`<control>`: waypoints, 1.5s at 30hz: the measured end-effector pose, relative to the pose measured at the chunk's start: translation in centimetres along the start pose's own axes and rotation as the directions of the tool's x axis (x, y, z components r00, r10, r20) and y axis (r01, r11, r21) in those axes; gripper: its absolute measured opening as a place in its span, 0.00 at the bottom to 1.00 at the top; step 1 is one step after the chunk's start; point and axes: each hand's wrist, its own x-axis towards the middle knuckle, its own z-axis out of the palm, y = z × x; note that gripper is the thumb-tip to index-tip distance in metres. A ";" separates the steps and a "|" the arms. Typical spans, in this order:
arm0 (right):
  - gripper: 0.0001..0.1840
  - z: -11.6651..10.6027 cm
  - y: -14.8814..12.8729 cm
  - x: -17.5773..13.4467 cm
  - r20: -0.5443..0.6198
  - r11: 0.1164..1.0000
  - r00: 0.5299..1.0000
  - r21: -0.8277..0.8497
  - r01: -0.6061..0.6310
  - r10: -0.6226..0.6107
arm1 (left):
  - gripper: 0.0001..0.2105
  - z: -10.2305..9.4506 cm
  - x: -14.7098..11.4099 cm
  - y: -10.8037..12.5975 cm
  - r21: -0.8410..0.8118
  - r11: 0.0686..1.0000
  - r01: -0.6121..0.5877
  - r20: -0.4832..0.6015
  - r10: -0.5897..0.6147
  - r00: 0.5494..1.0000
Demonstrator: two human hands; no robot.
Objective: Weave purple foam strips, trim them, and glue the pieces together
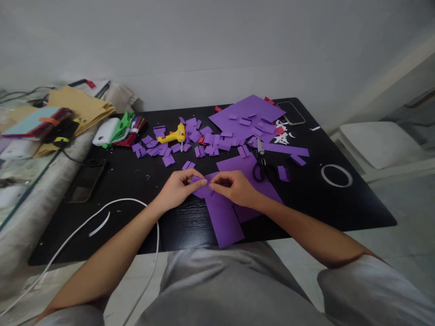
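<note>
My left hand [181,188] pinches a small piece of purple paper [198,191] between thumb and fingers. Right beside it, my right hand [234,185] has thumb and forefinger closed at the same piece's right side; my fingers partly cover it. Under both hands lies a long purple paper strip [222,219], reaching toward the table's front edge. A larger purple sheet [261,199] rests beneath my right wrist. Black-handled scissors [261,160] lie just beyond that wrist, blades pointing away from me.
Several folded purple pieces [168,160] are scattered around a yellow glue gun [175,134]. Farther back is a big purple sheet [241,111]. A white cable [98,215] curves across the left side of the black table [306,199]. A tape ring [336,175] lies at right.
</note>
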 end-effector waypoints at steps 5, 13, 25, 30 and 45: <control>0.09 -0.2 0.1 0.3 0.002 0.999 0.999 0.029 -0.043 0.043 | 0.17 -0.8 0.4 0.0 -0.138 0.989 0.060 -0.013 -0.062 0.998; 0.09 -0.1 0.9 0.7 -0.005 0.993 0.997 0.089 -0.081 0.082 | 0.15 -1.2 0.7 -0.2 -0.239 0.971 0.002 -0.108 -0.029 0.994; 0.09 0.6 1.6 0.5 0.077 0.993 0.995 0.091 -0.077 0.070 | 0.14 0.1 0.5 -0.6 0.002 1.000 -0.006 0.022 0.006 1.000; 0.10 0.4 1.4 0.6 0.104 0.989 0.989 0.095 -0.115 0.105 | 0.14 0.1 0.5 -0.3 0.011 1.000 -0.008 0.024 0.008 1.000; 0.11 0.1 0.8 1.1 -0.022 0.954 0.984 0.252 -0.165 0.176 | 0.11 -0.9 1.1 -0.4 -0.445 0.895 0.031 -0.158 -0.113 0.981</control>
